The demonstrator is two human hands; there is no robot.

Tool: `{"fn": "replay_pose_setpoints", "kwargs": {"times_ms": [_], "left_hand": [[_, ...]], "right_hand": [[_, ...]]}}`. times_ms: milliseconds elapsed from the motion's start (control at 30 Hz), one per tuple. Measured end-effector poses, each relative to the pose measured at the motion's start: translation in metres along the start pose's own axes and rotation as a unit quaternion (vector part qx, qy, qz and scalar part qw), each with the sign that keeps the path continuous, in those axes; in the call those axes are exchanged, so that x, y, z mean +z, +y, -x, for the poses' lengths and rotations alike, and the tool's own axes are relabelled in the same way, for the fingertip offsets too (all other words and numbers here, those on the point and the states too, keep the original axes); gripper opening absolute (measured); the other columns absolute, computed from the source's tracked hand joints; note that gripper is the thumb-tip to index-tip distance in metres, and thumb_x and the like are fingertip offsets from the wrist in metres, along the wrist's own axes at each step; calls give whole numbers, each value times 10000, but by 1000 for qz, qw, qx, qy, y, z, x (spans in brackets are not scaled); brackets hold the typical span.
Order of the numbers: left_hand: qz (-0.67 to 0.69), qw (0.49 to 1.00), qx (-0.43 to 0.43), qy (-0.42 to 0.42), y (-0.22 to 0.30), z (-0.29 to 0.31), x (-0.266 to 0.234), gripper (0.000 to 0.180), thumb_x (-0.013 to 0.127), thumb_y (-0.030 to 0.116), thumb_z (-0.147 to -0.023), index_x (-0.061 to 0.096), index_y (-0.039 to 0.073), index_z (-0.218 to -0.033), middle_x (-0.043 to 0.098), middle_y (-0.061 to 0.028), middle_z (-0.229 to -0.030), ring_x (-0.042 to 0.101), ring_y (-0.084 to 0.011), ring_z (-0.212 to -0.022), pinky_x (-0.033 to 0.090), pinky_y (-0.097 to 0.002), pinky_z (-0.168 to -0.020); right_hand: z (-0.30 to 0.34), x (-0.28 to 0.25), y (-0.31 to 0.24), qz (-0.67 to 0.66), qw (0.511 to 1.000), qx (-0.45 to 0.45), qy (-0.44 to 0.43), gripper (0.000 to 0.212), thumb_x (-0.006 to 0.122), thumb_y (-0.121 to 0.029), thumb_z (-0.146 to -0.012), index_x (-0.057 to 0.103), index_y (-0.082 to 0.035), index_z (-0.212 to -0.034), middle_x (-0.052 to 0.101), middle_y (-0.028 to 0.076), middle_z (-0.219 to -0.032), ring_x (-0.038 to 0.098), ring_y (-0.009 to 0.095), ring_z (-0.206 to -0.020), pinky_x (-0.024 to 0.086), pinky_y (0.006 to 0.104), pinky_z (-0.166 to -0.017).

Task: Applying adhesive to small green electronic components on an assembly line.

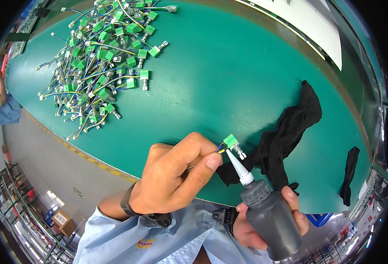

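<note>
Between thumb and forefinger, my left hand point(176, 174) pinches the wires of a small potentiometer point(231, 141) with a green circuit board and a metal shaft. Its board faces up and the shaft points to the lower right. My right hand point(251, 229) is wrapped round a dark grey squeeze bottle point(274, 220) with a tapered white nozzle. The bottle leans up and to the left, and its nozzle tip is at the wires beside the green board. Whether the tip touches them, I cannot tell.
A large heap of wired potentiometers point(101, 66) covers the far left of the green table point(202, 75). Crumpled black cloth point(286, 132) lies right of my hands, and a smaller black strip point(349, 176) near the right edge. Another person point(2, 105) stands at far left.
</note>
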State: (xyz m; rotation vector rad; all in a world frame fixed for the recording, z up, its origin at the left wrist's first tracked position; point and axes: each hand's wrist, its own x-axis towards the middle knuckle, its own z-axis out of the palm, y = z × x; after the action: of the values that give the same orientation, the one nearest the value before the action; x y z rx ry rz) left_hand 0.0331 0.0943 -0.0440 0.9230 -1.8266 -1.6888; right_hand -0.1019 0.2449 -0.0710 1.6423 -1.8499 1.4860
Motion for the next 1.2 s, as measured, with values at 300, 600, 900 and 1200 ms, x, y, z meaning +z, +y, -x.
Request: {"fn": "replay_pose_setpoints", "kwargs": {"times_ms": [300,600,900,1200], "left_hand": [[8,1000,2,-6,1,0,-1,121,567,37,-957,587,-18,-852,483,-21,-534,410,-107,-418,311,-286,-416],[8,1000,4,-12,1,-1,-2,172,517,80,-990,586,-15,-864,523,-22,-535,458,-95,-414,335,-261,-413],[-7,1000,-2,-29,3,-2,-3,253,454,162,-1028,577,8,-869,558,-13,-502,504,-67,-404,338,-224,-402],[0,999,-20,-32,4,-2,-2,266,424,177,-1039,571,9,-895,604,-42,-542,502,-72,-419,373,-221,-422]], "right_hand": [[2,6,2,19,998,16,50,653,244,-513,-1024,288,64,-1326,299,209,-1304,589,371,-1010,538,320,-723],[0,2,6,28,999,-6,37,630,260,-479,-1025,284,73,-1329,300,234,-1297,594,366,-997,532,316,-726],[0,1,6,29,999,-8,26,626,257,-464,-1022,297,83,-1326,302,243,-1302,594,375,-996,533,323,-712],[-2,10,9,-24,998,-22,58,637,275,-462,-1018,326,101,-1310,310,235,-1302,598,383,-992,529,359,-730]]}}
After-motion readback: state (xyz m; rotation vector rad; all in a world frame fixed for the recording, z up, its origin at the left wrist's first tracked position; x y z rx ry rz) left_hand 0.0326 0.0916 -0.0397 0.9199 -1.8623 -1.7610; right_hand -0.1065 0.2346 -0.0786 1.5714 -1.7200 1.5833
